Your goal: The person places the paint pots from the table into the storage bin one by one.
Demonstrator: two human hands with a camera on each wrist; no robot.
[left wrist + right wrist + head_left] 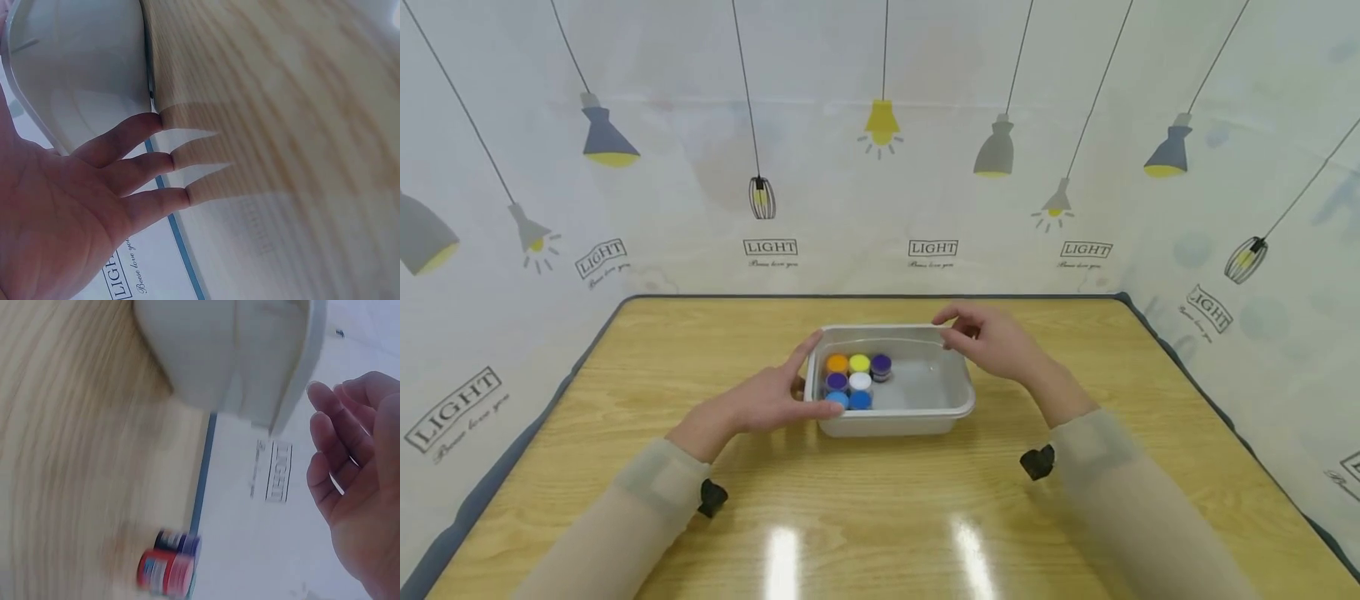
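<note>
A white plastic tub (891, 426) stands on the table with several small lidded jars grouped at its left end. Their lids are orange (837, 363), yellow (860, 364), dark purple (881, 364), white (860, 382) and blue (861, 400). My left hand (758, 402) spans the tub's left end, thumb along the near rim and index finger at the far corner. Its other fingers extend loosely beside the wall in the left wrist view. Over the tub's far right corner, my right hand (1000, 343) has loosely bent fingers; nothing shows between them in the right wrist view.
In the right wrist view, a red jar (165, 573) and a dark purple-lidded jar (178, 542) stand together on the table beyond the tub. The wooden table (880, 508) meets a lamp-printed backdrop (850, 275) at its back and sides.
</note>
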